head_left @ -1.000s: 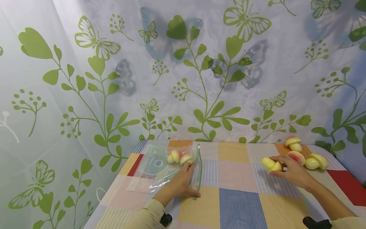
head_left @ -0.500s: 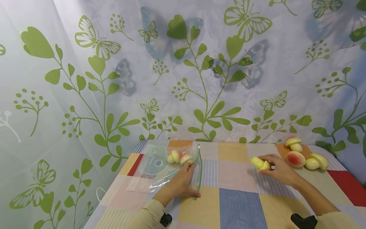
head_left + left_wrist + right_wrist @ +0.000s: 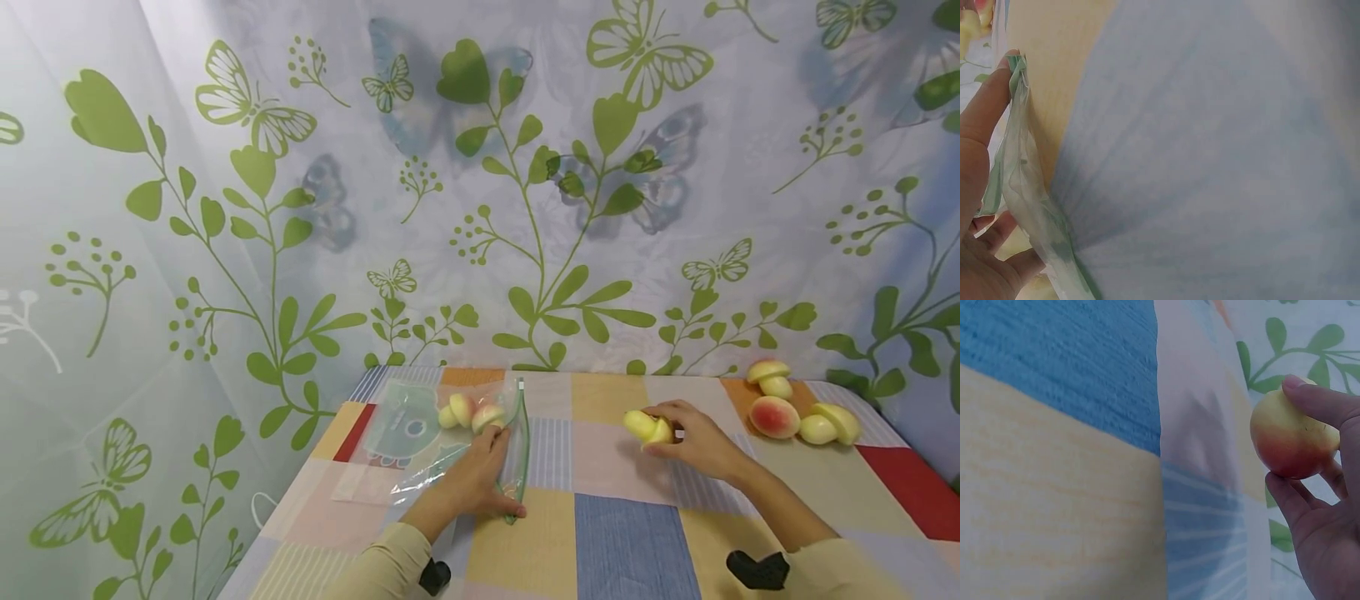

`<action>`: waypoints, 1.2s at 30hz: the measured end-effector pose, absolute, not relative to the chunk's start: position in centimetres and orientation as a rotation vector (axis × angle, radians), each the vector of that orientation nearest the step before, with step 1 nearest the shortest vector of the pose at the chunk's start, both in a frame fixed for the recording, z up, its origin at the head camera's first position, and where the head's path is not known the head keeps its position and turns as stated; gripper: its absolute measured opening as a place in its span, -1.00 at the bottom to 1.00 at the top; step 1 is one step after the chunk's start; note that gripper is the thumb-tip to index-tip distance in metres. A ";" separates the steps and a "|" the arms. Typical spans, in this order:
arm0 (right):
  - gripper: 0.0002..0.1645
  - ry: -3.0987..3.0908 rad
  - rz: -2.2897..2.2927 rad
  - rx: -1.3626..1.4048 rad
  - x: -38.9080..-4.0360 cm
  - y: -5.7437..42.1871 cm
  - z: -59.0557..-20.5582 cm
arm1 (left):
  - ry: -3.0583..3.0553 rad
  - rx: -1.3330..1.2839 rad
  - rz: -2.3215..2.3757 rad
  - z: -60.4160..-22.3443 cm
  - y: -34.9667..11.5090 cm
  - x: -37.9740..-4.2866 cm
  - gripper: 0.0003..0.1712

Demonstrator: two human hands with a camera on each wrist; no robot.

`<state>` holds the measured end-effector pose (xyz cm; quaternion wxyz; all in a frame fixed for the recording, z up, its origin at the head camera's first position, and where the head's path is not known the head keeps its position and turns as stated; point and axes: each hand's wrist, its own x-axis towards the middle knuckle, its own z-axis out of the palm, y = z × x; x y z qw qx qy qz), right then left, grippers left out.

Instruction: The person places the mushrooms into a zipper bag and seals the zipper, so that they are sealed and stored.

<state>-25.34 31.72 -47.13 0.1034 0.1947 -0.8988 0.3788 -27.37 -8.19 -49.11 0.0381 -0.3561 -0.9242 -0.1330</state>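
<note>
My left hand grips the mouth of a clear zip bag with a green zip edge. In the left wrist view the thumb meets one end of the green zip strip, and the other fingers spread lower along the mouth, which gapes. Two yellow and red toy mushrooms show through the plastic, including a left one. My right hand pinches another toy mushroom between thumb and fingers above the cloth. The right wrist view shows its rounded cap, yellow shading to red.
Three more toy mushrooms lie at the back right: one with its stem down, one showing a red cap, and a pale yellow one. A patchwork cloth covers the table. Behind it hangs a leaf-and-butterfly curtain.
My right hand has carried its toy mushroom leftward, away from the other mushrooms and nearer the bag. The left hand and the bag stay where they were.
</note>
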 end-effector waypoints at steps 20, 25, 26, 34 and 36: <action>-0.31 -2.615 1.244 0.655 -27.7 26.4 -48.9 | -2.829 -1.086 -0.414 -49.2 -8.2 -27.5 0.53; -0.32 -2.612 1.259 0.682 -28.3 24.8 -49.1 | -2.834 -1.076 -0.407 -49.3 -8.2 -27.6 0.54; -0.32 -2.612 1.261 0.689 -28.3 24.4 -49.2 | -2.835 -1.076 -0.408 -49.3 -8.2 -27.6 0.53; -0.32 -2.618 1.308 0.724 -28.8 22.0 -49.5 | -2.824 -1.081 -0.403 -49.3 -8.1 -27.5 0.54; -0.31 -2.612 1.349 0.729 -28.9 21.5 -49.5 | -2.824 -1.080 -0.408 -49.3 -8.1 -27.5 0.54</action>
